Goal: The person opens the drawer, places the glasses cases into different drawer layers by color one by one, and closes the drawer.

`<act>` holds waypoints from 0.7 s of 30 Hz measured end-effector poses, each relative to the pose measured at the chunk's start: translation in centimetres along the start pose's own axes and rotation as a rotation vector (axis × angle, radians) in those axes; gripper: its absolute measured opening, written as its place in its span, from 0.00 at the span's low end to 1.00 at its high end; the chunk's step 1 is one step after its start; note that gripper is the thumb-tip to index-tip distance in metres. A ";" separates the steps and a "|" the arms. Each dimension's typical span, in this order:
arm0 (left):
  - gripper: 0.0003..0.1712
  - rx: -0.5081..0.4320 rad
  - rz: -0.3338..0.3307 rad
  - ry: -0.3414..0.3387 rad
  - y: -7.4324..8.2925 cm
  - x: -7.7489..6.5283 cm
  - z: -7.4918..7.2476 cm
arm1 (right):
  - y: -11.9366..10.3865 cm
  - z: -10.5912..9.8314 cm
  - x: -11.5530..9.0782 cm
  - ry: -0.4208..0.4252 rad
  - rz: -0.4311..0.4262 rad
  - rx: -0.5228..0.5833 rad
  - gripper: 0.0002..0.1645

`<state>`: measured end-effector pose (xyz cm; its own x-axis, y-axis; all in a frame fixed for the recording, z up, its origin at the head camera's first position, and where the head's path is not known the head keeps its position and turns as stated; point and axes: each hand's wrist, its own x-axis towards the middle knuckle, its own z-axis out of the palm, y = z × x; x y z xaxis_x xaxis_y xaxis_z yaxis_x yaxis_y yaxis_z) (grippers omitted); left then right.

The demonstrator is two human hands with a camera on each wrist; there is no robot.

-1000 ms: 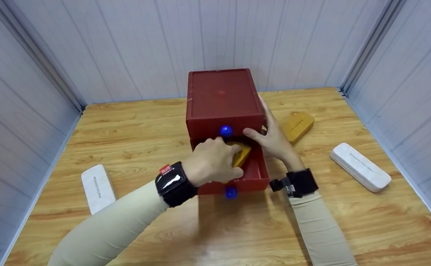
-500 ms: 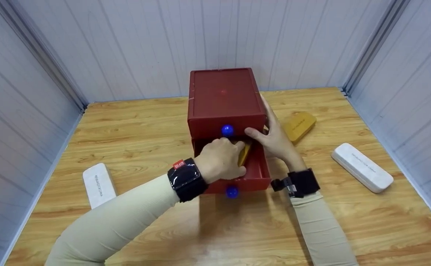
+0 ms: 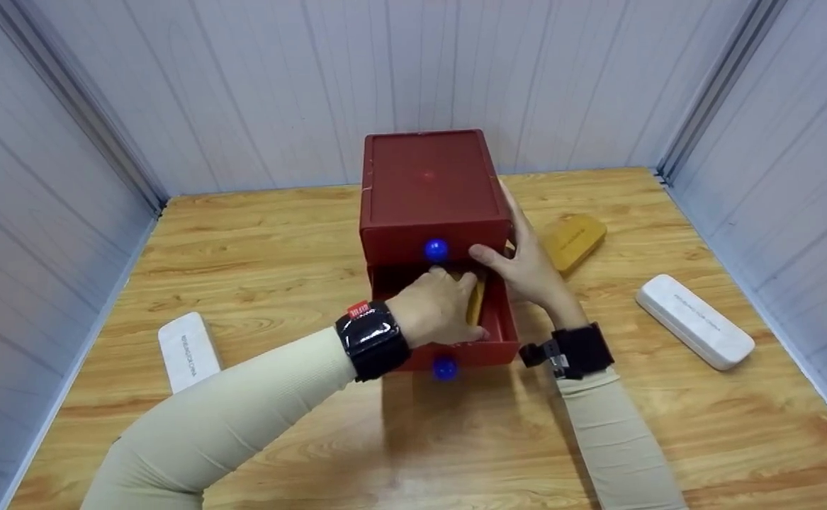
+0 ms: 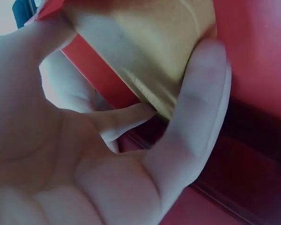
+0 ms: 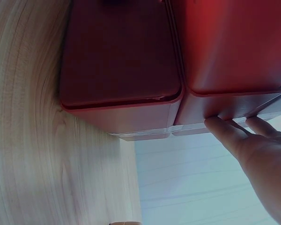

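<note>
A red two-drawer cabinet (image 3: pixel 424 180) stands mid-table, its lower drawer (image 3: pixel 487 353) pulled out and the upper one closed. My left hand (image 3: pixel 431 312) reaches into that lower drawer and grips a yellow glasses case (image 3: pixel 477 301), largely covered by the hand. In the left wrist view, thumb and fingers lie on both sides of the yellow case (image 4: pixel 145 47). Along the cabinet's right side rests my right hand (image 3: pixel 526 265), its thumb against the upper drawer's front. The right wrist view shows its fingers (image 5: pixel 225 133) nearly straight on the red side wall.
Another yellow case (image 3: pixel 575 242) lies on the table right of the cabinet. Farther right is a white case (image 3: pixel 696 322), and a second white case (image 3: pixel 190 350) sits at left, partly behind my left sleeve. Blue knobs (image 3: pixel 445 368) stick out from both drawer fronts. White panel walls surround the table.
My left hand has shifted right inside the lower drawer, and the yellow glasses case has swung more upright in the head view. My right hand stays on the cabinet.
</note>
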<state>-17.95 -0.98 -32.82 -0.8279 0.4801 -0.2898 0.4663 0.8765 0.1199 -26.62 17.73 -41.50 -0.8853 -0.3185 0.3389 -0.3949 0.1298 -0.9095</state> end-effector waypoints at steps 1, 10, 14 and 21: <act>0.44 -0.001 -0.001 -0.013 0.0 0.1 0.0 | 0.0 0.0 0.0 -0.001 0.002 0.004 0.58; 0.41 0.002 0.004 -0.072 0.1 0.2 -0.2 | 0.1 -0.1 0.0 0.000 -0.004 0.011 0.58; 0.38 -0.019 0.019 -0.069 0.2 0.3 -0.4 | 0.1 -0.2 -0.1 0.007 -0.009 0.013 0.58; 0.37 -0.072 0.045 -0.109 0.2 0.4 -0.6 | 0.2 -0.3 -0.1 0.001 -0.011 0.012 0.58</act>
<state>-18.38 -0.63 -32.35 -0.7660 0.5162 -0.3831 0.4757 0.8560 0.2023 -26.66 18.06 -41.69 -0.8813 -0.3185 0.3491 -0.4014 0.1150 -0.9086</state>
